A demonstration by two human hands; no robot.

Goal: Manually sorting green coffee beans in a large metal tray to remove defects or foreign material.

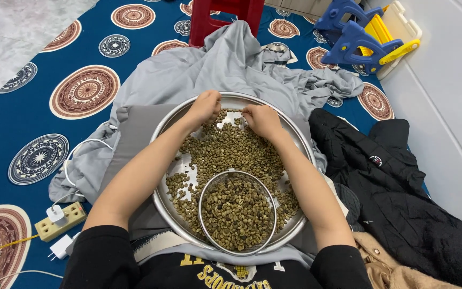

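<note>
Closest in, the bottom edge cuts off the person's black shirt, so only part of its yellow lettering shows. Just past that sits a small mesh strainer (237, 212) full of greenish beans, resting inside the near rim of a big round metal tray (164, 204) — the tray's own pile of green beans (225, 150) spreads over most of it, with bare metal showing on the left. Both bare forearms reach to the far side of the tray. The left hand (205, 106) is curled down into the beans by the far rim, and the right hand (262, 120) is bunched just beside it, fingers tucked under — can't tell if either one is actually pinching any beans, the fingertips are hidden. The tray rests on a grey cushion and rumpled grey cloth (225, 64). To the left, a beige power strip (60, 221) with a white plug lies on the floor. On the right there's a black jacket (391, 182). The floor is covered by a blue mat with round medallion patterns (84, 91); farther back are red stool legs (225, 13) and a blue-and-yellow plastic toy (367, 35) by the white wall.
</note>
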